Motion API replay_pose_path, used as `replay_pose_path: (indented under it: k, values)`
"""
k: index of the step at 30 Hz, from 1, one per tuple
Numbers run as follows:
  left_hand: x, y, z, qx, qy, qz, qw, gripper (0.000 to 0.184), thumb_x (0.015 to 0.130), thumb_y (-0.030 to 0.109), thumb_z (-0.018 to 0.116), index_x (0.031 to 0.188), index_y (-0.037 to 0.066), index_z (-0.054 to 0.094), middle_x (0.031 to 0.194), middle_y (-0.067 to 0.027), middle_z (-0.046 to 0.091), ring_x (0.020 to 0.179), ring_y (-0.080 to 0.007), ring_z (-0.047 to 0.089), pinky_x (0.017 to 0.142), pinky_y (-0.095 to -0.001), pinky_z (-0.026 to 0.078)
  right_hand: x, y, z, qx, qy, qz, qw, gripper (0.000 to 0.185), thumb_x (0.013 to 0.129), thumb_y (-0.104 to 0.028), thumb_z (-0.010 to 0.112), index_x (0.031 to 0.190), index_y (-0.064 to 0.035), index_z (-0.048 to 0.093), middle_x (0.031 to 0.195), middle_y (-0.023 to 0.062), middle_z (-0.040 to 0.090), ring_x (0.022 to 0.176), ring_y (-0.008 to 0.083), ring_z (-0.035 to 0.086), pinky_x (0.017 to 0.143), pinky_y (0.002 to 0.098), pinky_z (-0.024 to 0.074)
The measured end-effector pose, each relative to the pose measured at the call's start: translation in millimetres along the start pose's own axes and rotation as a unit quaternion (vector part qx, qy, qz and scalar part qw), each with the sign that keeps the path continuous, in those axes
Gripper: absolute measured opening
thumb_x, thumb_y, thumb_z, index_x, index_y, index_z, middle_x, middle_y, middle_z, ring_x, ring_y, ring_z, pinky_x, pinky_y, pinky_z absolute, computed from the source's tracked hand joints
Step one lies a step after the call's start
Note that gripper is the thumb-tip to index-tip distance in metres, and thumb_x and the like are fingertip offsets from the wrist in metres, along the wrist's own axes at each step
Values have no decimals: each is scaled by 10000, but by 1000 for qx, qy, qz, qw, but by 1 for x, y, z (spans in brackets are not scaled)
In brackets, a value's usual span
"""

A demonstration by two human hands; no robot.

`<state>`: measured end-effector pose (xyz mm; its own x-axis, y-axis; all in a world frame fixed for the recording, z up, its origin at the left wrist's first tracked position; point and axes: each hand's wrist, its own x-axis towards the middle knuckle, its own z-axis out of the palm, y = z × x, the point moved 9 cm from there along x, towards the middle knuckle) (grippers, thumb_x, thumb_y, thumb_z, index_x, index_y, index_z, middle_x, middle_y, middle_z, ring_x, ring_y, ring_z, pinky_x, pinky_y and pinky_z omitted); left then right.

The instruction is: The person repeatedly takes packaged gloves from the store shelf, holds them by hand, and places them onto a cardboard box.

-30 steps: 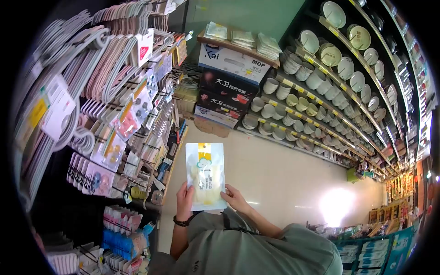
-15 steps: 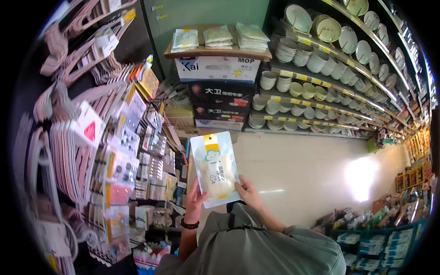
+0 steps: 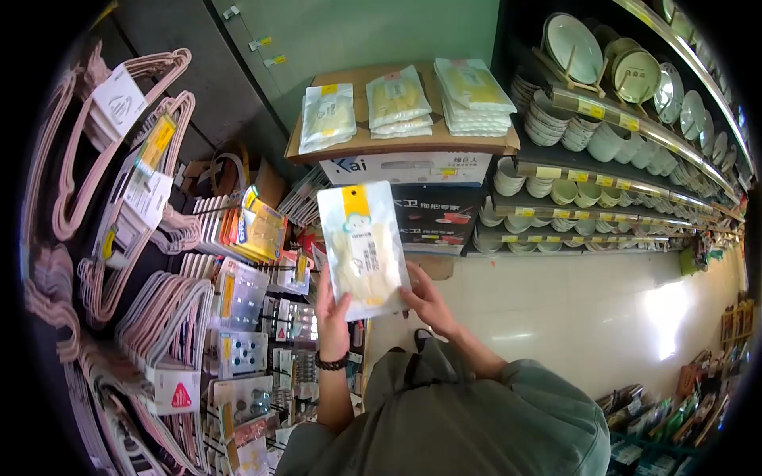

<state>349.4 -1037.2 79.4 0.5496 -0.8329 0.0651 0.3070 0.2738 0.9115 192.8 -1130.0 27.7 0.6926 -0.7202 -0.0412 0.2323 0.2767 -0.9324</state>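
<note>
A flat plastic pouch (image 3: 363, 250) with a yellow tab, a cloud drawing and pale contents is held upright in front of my body. My left hand (image 3: 332, 313) grips its lower left edge, thumb on the front. At its lower right edge, my right hand (image 3: 427, 300) pinches the pouch between thumb and fingers. Beyond it, similar pouches lie in three groups on a cardboard surface (image 3: 361, 155): a left stack (image 3: 327, 117), a middle stack (image 3: 397, 99) and a taller right stack (image 3: 475, 91).
Printed boxes (image 3: 436, 214) support the cardboard. Pink hangers (image 3: 159, 317) and hanging packets (image 3: 242, 353) crowd the left side. Shelves of bowls and plates (image 3: 571, 47) run along the right. Pale floor tiles (image 3: 540, 317) lie below, and racks of goods (image 3: 659, 408) stand at lower right.
The view has moved closer to the cardboard and its stacks, which now appear larger. Both hands still hold the pouch, which sits higher in view and overlaps the boxes.
</note>
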Motion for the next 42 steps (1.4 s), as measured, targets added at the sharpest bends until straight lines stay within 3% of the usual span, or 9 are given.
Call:
replay_pose_path:
  k: [17, 20, 21, 25, 29, 33, 34, 36, 42]
  values:
    - [385, 54, 1, 7, 6, 95, 995, 492, 899, -23, 527, 1389, 16, 516, 1329, -109, 568, 1125, -181, 568, 977, -297, 428, 307, -165, 7, -33, -52, -92, 994, 561, 1000, -59, 490, 1500, -17, 240, 1315, 185, 523, 1138, 216, 590, 887, 336, 517]
    - [423, 46, -16, 188, 42, 98, 976, 453, 890, 0, 532, 1342, 12, 554, 1190, -127, 646, 1034, -160, 598, 888, -294, 468, 324, -166, -9, -51, 14, -35, 998, 525, 995, -82, 515, 1482, -43, 325, 1359, 174, 517, 1091, 219, 599, 878, 338, 518]
    - [435, 47, -24, 361, 83, 101, 923, 380, 887, 28, 519, 1255, 31, 617, 1026, -187, 704, 928, -236, 672, 793, -358, 508, 329, -160, -16, -52, 9, -40, 998, 489, 996, -86, 511, 1458, -30, 362, 1354, 169, 523, 1074, 215, 601, 886, 340, 522]
    - [432, 65, -23, 522, 151, 133, 829, 315, 888, 39, 479, 1131, 65, 679, 1019, -249, 669, 946, -442, 628, 780, -491, 505, 309, -152, -25, -45, -24, -19, 999, 352, 1022, -91, 478, 1358, 10, 445, 1307, 146, 561, 1115, 234, 610, 888, 342, 513]
    - [433, 55, -33, 537, 139, 162, 816, 294, 885, 42, 507, 1128, 59, 673, 1061, -220, 677, 946, -427, 637, 804, -493, 504, 280, -133, -40, -62, -52, -12, 997, 225, 1029, -60, 445, 1223, 11, 535, 1177, 131, 623, 1061, 221, 630, 881, 350, 512]
    - [399, 85, -25, 533, 260, 166, 788, 294, 881, 4, 518, 1135, 46, 660, 1109, -194, 664, 966, -401, 624, 863, -483, 485, 247, -111, -59, -40, -49, 34, 997, 222, 1031, -54, 438, 1214, 18, 540, 1105, 142, 643, 1010, 225, 647, 864, 351, 516]
    - [389, 98, -14, 560, 273, 248, 742, 295, 889, -18, 517, 1143, 41, 656, 1124, -187, 665, 970, -399, 622, 855, -458, 495, 239, -103, -63, -26, -42, 46, 998, 222, 1031, -55, 438, 1213, 18, 542, 1109, 142, 643, 1013, 226, 647, 864, 350, 516]
    - [371, 115, 26, 495, 272, 266, 781, 261, 907, -46, 508, 1116, 9, 654, 1075, -185, 675, 953, -389, 626, 835, -412, 507, 227, -89, -74, -4, -19, 63, 998, 221, 1032, -56, 439, 1211, 17, 545, 1116, 142, 642, 1019, 229, 646, 862, 347, 517]
    - [299, 60, 149, 322, -41, 432, 841, 147, 914, -84, 499, 968, -53, 632, 950, -153, 666, 853, -314, 631, 777, -390, 518, 161, -53, -122, -16, 121, 49, 991, 249, 1048, -153, 466, 1234, -19, 562, 1092, 80, 658, 1013, 159, 631, 864, 309, 505]
